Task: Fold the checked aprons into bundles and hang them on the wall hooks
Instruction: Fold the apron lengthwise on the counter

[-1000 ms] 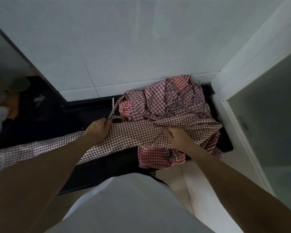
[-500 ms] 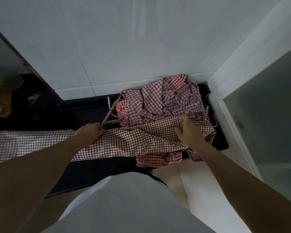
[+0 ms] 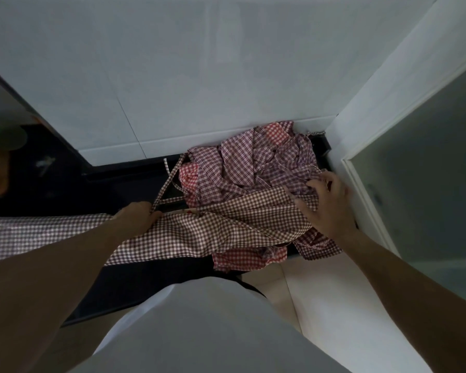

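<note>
Aprons (image 3: pixel 256 168) with checks lie in a heap on the dark bench (image 3: pixel 135 184), by the white wall (image 3: pixel 199 76). One brown checked apron (image 3: pixel 213 227) is spread flat in front of the heap. The left hand (image 3: pixel 136 215) grips its edge. The right hand (image 3: pixel 326 203) rests on it with fingers spread out.

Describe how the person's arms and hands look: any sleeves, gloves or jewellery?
Both forearms are bare up to the picture's edge; no sleeve shows on them. The left hand and the right hand wear no gloves. No ring, watch or bracelet shows. Below is a white garment on the torso.
</note>
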Motion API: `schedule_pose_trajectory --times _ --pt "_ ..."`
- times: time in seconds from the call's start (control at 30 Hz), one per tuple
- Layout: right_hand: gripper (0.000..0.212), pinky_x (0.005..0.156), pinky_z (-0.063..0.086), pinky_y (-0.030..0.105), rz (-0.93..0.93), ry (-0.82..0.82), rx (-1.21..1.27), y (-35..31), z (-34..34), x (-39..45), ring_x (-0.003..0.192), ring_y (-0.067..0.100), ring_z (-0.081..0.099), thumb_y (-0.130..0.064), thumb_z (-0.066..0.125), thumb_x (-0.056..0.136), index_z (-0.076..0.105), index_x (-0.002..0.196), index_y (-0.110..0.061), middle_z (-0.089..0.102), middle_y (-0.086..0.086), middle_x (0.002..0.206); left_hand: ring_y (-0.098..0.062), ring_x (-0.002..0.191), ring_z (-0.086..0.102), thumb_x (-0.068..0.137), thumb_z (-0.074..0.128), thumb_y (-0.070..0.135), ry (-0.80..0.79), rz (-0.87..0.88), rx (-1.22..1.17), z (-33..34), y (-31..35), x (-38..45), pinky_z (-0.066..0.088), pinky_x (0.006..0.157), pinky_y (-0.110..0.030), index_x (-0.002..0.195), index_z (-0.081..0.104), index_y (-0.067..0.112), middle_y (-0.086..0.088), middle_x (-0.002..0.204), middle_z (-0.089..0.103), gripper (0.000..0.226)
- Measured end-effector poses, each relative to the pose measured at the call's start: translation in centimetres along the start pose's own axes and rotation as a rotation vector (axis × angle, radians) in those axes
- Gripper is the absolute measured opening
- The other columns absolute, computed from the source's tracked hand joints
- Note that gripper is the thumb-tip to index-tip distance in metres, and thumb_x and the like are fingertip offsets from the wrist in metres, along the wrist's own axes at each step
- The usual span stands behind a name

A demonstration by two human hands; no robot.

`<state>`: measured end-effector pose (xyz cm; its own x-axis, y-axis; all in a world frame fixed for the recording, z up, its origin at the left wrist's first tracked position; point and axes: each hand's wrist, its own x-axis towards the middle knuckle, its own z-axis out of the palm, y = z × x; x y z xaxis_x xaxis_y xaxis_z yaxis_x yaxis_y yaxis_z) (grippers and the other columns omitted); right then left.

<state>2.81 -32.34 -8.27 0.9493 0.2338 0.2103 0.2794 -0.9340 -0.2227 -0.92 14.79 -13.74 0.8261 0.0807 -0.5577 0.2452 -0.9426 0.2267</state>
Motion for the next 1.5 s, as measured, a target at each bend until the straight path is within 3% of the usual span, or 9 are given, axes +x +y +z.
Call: schedule_pose_trajectory --times 0.07,0.2,0.3,0.43,0.63,0.93,1.13,1.37,1.5 --pt "0.063 0.11 0.03 0.053 -0.096 -0.047 -0.067 -1.0 0.3 -0.4 0.124 0.03 0.046 -0.067 0.052 0.084 0.059 0.122 -0.018 0.049 0.01 0.13 -0.026 0.094 0.062 0.102 0.046 0.046 -0.007 -0.001 -0.005 0.1 -0.3 0.0 0.052 0.085 -0.038 0.114 0.061 0.006 -0.015 0.111 0.065 0.044" --pt "0.057 0.11 0.031 0.047 -0.092 -0.645 -0.006 -1.0 1.0 0.2 0.125 0.027 0.049 -0.052 0.062 0.084 0.056 0.13 -0.019 0.058 0.004 0.128 -0.028 0.099 0.063 0.101 0.046 0.046 -0.017 0.0 -0.001 -0.1 -0.4 -0.1 0.052 0.088 -0.04 0.116 0.062 0.008 -0.015 0.113 0.065 0.044" --pt "0.049 0.104 0.03 0.047 -0.152 -0.512 -0.126 -1.2 0.8 0.9 0.119 0.03 0.051 -0.05 0.056 0.088 0.067 0.12 -0.015 0.065 0.003 0.112 -0.027 0.097 0.063 0.102 0.045 0.045 -0.016 -0.003 0.005 -0.2 -0.4 -0.2 0.053 0.087 -0.04 0.114 0.062 0.007 -0.015 0.111 0.065 0.044" --pt "0.019 0.113 0.028 0.052 -0.405 -0.3 0.009 -3.1 1.0 2.0 0.141 0.03 0.038 -0.025 0.072 0.085 0.07 0.096 -0.009 0.054 0.009 0.144 -0.025 0.095 0.063 0.102 0.045 0.045 -0.029 -0.04 0.022 -0.2 -0.8 -0.4 0.052 0.086 -0.038 0.115 0.061 0.007 -0.014 0.11 0.065 0.043" --pt "0.023 0.071 0.039 0.03 -0.053 -0.515 0.184 -4.9 1.8 4.4 0.086 0.028 0.064 -0.024 0.057 0.1 0.063 0.1 -0.002 0.067 0.011 0.093 -0.025 0.096 0.06 0.103 0.046 0.043 -0.06 -0.082 0.056 -0.2 -1.3 -1.0 0.05 0.085 -0.036 0.116 0.061 0.006 -0.015 0.112 0.063 0.042" --pt "0.038 0.104 0.043 0.042 -0.004 -0.667 0.167 -4.0 2.5 5.1 0.116 0.027 0.054 -0.034 0.06 0.098 0.057 0.131 -0.017 0.048 0.008 0.131 -0.021 0.087 0.058 0.103 0.046 0.042 -0.045 -0.094 0.036 -0.4 -1.9 -1.0 0.049 0.079 -0.033 0.113 0.062 0.006 -0.013 0.107 0.064 0.04" --pt "0.019 0.099 0.044 0.032 -0.074 -0.482 0.376 -4.3 1.0 4.7 0.105 0.019 0.058 -0.016 0.079 0.084 0.066 0.097 -0.016 0.06 0.001 0.111 -0.021 0.085 0.054 0.102 0.047 0.042 -0.049 -0.117 0.043 -0.5 -2.2 -0.9 0.044 0.076 -0.032 0.11 0.061 0.004 -0.015 0.108 0.063 0.04" --pt "0.017 0.084 0.05 0.035 0.122 -0.804 0.35 -2.5 -0.1 4.3 0.09 0.022 0.062 -0.035 0.067 0.093 0.062 0.086 -0.021 0.066 0.002 0.093 -0.026 0.091 0.058 0.102 0.047 0.044 -0.04 -0.084 0.016 -0.7 -2.0 -0.4 0.047 0.082 -0.036 0.11 0.062 0.003 -0.016 0.108 0.063 0.044" --pt "0.041 0.094 0.046 0.034 0.204 -0.888 0.224 -2.2 1.1 3.5 0.105 0.027 0.059 -0.043 0.051 0.101 0.064 0.115 -0.006 0.064 0.011 0.117 -0.022 0.085 0.056 0.101 0.046 0.047 -0.051 -0.081 0.003 -0.6 -1.4 -0.1 0.046 0.077 -0.033 0.105 0.061 0.006 -0.011 0.1 0.061 0.044"
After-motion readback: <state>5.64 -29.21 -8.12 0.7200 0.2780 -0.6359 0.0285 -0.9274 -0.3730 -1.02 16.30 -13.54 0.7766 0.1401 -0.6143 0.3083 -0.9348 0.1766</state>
